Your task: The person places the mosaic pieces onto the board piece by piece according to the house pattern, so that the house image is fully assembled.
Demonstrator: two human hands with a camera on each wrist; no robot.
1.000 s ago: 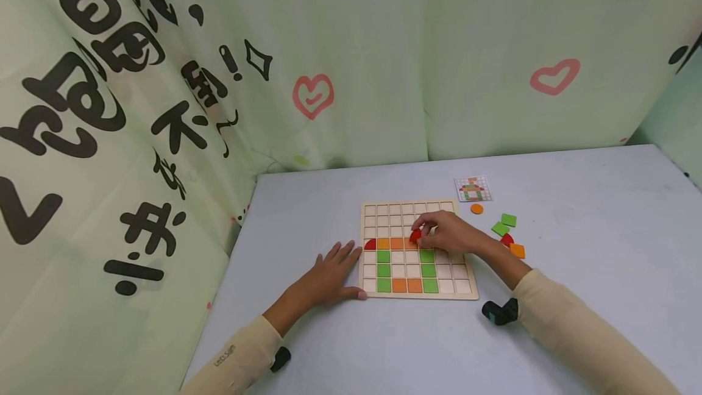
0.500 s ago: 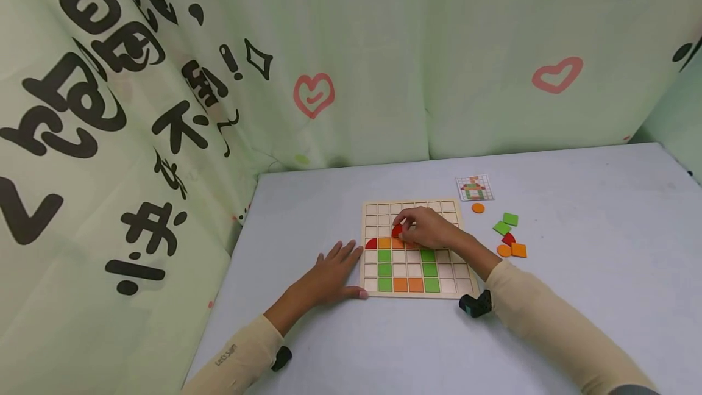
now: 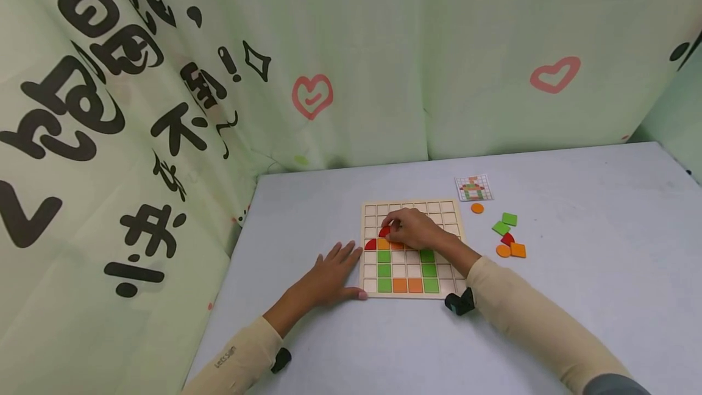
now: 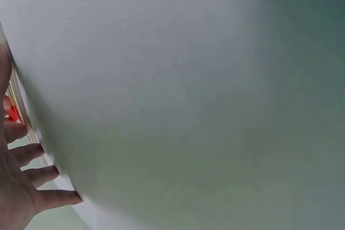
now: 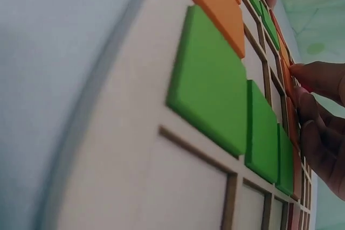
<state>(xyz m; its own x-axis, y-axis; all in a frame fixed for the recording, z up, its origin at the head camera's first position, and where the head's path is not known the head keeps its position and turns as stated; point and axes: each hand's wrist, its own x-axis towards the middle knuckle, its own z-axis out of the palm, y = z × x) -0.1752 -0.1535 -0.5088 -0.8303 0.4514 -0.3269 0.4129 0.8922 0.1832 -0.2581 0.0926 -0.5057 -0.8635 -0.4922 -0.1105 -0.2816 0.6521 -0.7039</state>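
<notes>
A wooden grid board (image 3: 370, 285) lies on the table, partly filled with coloured tiles. My right hand (image 3: 415, 228) is over the board and pinches a red quarter-circle tile (image 3: 384, 232) between thumb and fingers, just above an orange square tile (image 3: 383, 244). In the right wrist view only a sliver of that red tile shows at the fingertips. Another red quarter-circle tile (image 3: 370, 244) fills the left end of the same row. Green tiles (image 3: 384, 270) form two columns lower down. My left hand (image 3: 329, 274) lies with spread, straight fingers at the board's left edge.
Right of the board lie loose tiles: orange discs (image 3: 477, 208), green squares (image 3: 509, 219), a red quarter-circle (image 3: 507, 239) and an orange square (image 3: 518, 250). A small pattern card (image 3: 474, 188) is behind them. A printed curtain (image 3: 373, 66) hangs beyond the table.
My right hand has moved left across the board with the red quarter-circle tile, from the middle columns to the second column. The left hand has stayed in place.
</notes>
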